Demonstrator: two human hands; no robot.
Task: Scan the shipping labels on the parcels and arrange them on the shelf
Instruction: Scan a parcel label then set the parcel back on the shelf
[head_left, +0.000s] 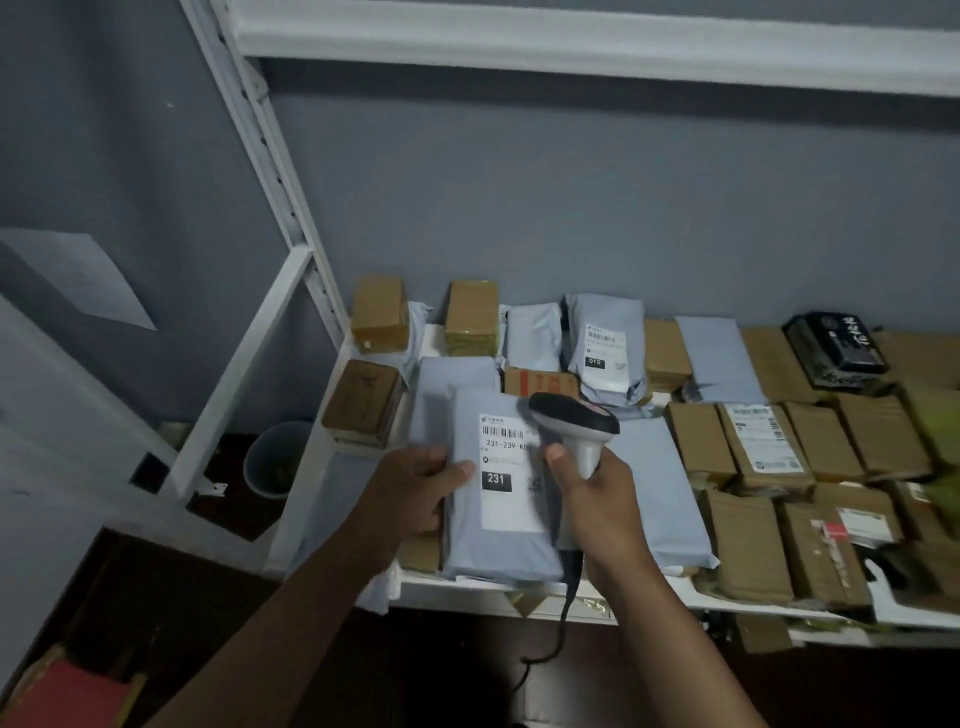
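White shelf (467, 590) against a grey wall, packed with parcels. Your left hand (410, 493) grips the grey mailer (501, 545) by its left edge, long axis running away from you, label (506, 467) up reading "231-239" and "231". Your right hand (597, 499) is wrapped around the scanner (576, 421), head aimed at the label.

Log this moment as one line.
left hand: holds grey parcel, label 231 up | right hand: grips scanner over label | shelf: many parcels

Two hands (415, 499), one scanner (576, 426), one bin (275, 457), many parcels (826, 441).
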